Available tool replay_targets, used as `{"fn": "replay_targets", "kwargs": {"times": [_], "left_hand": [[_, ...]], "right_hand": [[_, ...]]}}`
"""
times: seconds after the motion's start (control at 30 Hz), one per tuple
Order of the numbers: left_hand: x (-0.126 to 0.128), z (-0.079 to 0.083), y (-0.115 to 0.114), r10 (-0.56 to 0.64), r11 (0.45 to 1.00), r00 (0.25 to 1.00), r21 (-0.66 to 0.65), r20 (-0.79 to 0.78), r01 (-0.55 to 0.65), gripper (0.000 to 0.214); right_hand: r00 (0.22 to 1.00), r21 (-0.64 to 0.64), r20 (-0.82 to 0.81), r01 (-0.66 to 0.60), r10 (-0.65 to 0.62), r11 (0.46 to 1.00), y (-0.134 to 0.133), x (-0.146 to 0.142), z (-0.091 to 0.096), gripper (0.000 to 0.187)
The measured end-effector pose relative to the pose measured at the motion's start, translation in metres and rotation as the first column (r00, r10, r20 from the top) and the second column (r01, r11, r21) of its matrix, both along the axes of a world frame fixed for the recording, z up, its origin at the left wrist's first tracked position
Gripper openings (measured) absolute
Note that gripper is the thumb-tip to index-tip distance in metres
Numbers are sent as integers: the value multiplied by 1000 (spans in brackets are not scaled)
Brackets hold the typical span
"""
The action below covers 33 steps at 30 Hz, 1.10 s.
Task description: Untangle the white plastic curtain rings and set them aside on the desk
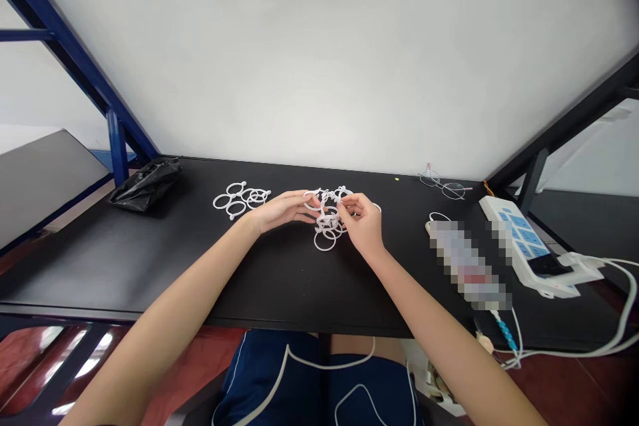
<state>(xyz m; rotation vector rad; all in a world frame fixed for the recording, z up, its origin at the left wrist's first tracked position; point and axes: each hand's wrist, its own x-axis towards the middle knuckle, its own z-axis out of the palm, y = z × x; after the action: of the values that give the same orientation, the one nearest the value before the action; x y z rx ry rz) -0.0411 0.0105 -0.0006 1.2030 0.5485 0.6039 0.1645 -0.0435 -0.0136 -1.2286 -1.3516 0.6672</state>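
Between my two hands, over the middle of the black desk, is a cluster of white plastic rings (pixel 325 240) joined by small knobs. My left hand (pixel 285 210) reaches in from the left, its fingertips closed on a ring at the cluster's upper left side. From the right, my right hand (pixel 363 221) pinches the cluster with thumb and forefinger. Its fingers partly cover some of the rings. Left of my left hand, a few more white rings with knobs (pixel 236 200) lie flat on the desk.
A crumpled black plastic bag (pixel 146 185) rests at the left end of the desk (pixel 279 286). Eyeglasses (pixel 453 190) lie at the back right. Closer in are a blurred-out phone (pixel 466 266) with its cable and a white power strip (pixel 526 243). A wall (pixel 319 66) rises behind.
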Motion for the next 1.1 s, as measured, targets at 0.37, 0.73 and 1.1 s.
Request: {"fn": "replay_targets", "kwargs": {"times": [0.37, 0.73, 1.1], "left_hand": [[2, 1, -2, 61, 998, 997, 12, -36, -60, 30], [1, -3, -1, 3, 998, 996, 64, -91, 3, 33], [3, -4, 3, 193, 981, 964, 5, -182, -196, 48]], "right_hand": [[963, -138, -268, -49, 11, 989, 6, 3, 2, 27], [887, -254, -460, -88, -40, 963, 6, 6, 9, 24], [986, -182, -170, -32, 1, 983, 11, 11, -5, 19]]}}
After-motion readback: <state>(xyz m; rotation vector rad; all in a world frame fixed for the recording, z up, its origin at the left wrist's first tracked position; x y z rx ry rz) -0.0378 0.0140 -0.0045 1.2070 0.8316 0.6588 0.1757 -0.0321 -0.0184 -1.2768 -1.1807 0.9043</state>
